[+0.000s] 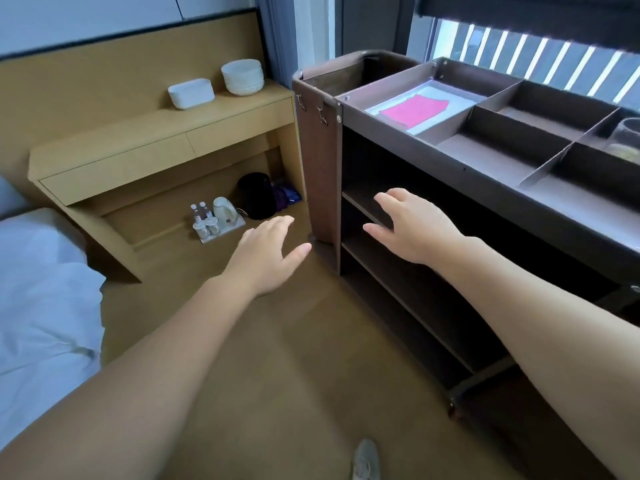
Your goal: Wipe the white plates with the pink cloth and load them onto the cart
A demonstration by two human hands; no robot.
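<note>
Two stacks of white plates stand on the wooden desk (162, 133): a round stack (242, 77) at its right end and a squarish stack (190, 93) to its left. The pink cloth (414, 110) lies flat on a white tray (440, 88) in the top left compartment of the dark brown cart (485, 188). My left hand (266, 252) and my right hand (412, 226) are stretched out in front of me, fingers straight, holding nothing. They hover in front of the cart's left end, well below the plates and cloth.
Under the desk sits a tray with a kettle (223, 209), bottles and cups, beside a black bin (256, 195). A bed with white linen (38, 289) lies at the left. The cart has dark open shelves (398, 271) and a glass jar (627, 140) in a right compartment.
</note>
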